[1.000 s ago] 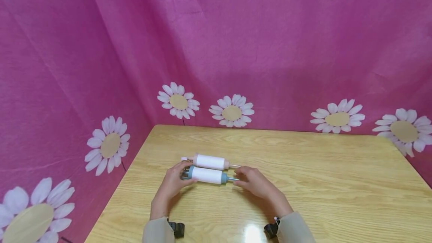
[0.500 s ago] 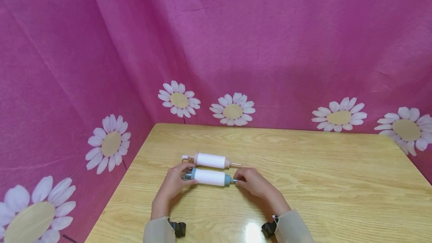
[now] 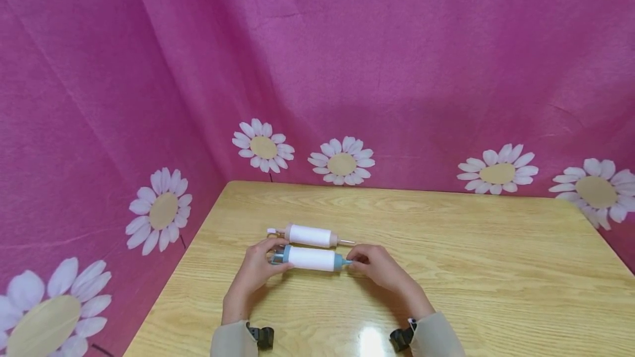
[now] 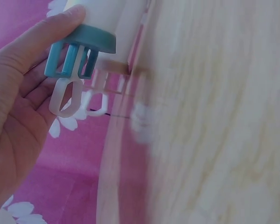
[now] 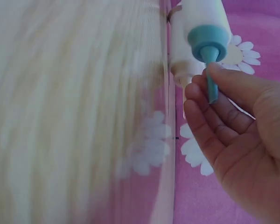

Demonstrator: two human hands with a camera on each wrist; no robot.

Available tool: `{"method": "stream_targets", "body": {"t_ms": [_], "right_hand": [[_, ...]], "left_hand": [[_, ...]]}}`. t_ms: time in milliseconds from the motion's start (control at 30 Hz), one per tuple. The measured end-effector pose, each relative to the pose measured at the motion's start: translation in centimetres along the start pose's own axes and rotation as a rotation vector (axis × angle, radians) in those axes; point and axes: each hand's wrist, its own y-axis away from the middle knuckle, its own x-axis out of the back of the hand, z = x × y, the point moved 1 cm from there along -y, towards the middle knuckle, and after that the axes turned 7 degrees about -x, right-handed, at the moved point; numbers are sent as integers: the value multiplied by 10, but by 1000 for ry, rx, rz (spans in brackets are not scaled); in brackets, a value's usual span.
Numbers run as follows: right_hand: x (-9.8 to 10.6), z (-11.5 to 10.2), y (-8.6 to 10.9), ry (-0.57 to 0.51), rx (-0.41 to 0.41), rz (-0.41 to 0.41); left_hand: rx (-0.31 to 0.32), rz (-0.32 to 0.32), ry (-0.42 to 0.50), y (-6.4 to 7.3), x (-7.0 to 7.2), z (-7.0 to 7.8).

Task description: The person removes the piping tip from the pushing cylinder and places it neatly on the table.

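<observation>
The teal-ended tube (image 3: pixel 311 258) lies lengthwise from left to right, with the left hand (image 3: pixel 255 265) gripping its looped end (image 4: pixel 72 60) and the right hand (image 3: pixel 375 266) pinching its nozzle (image 5: pixel 212 88).

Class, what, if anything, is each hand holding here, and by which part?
Both hold the teal-and-white tube: the left hand around its handle end, the right hand by its slim teal nozzle.

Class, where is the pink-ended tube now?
In the head view, the pink-ended tube lies on the left half of the table, just beyond the blue-ended tube and alongside it.
</observation>
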Motion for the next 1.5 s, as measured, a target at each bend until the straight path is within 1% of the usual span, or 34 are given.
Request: {"method": "stream_targets", "body": {"t_ms": [100, 200, 300, 467, 600, 667, 833, 1000, 1100, 1200, 1267, 1400, 1500], "right_hand": [[6, -1, 5, -44, -38, 10], [11, -1, 11, -96, -71, 36], [16, 0, 16, -128, -87, 68], [21, 3, 22, -140, -86, 103], [23, 6, 25, -148, -69, 119], [24, 7, 27, -149, -68, 123], [27, 8, 32, -154, -95, 126], [31, 7, 39, -190, -114, 131], [35, 7, 44, -223, -123, 137], [39, 5, 50, -272, -152, 135], [43, 4, 54, -285, -169, 132], [50, 3, 64, -258, -180, 140], [55, 3, 71, -228, -175, 160]], "left_hand": [[-19, 4, 4, -1, 0, 5], [-40, 11, 7, -2, 1, 12], [-57, 23, 10, -4, 1, 21], [-71, 29, 22, -8, 0, 32], [-83, 30, 16, -9, -3, 37], [-100, 33, 5, -10, -5, 38], [-132, 34, 15, -10, -11, 42], [-167, 42, 33, -11, -16, 49], [-207, 49, 27, -11, -20, 55], [-250, 53, 15, -12, -24, 62], [-284, 55, 16, -13, -26, 67], [-377, 61, 21, -13, -31, 78], [-423, 64, 22, -13, -34, 85]]}}
